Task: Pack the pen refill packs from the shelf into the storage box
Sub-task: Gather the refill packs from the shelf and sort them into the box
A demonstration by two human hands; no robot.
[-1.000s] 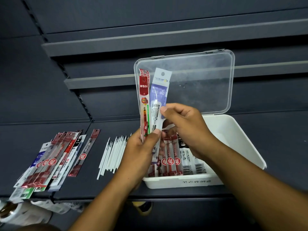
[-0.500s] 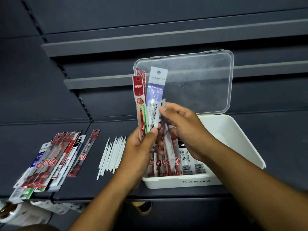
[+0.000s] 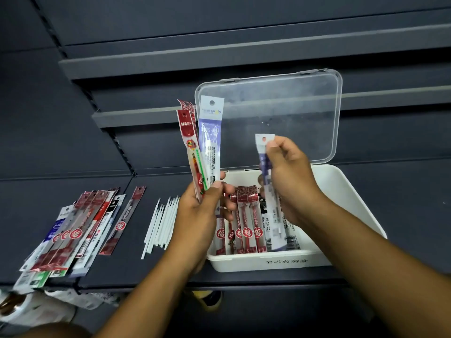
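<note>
Right hand (image 3: pixel 290 176) pinched shut on a purple refill pack (image 3: pixel 264 157), held upright over the storage box (image 3: pixel 341 191), lower end down among the packs inside. Left hand (image 3: pixel 200 211) clamped on a fan of packs (image 3: pixel 202 147) w/ red and purple ones, above the box's left edge. Box sits at the shelf (image 3: pixel 156 272) front edge, clear lid (image 3: pixel 280 113) up; right half bare. More packs (image 3: pixel 73 230) near shelf's left end, loose white refills (image 3: pixel 161 223) btw those and the box.
</note>
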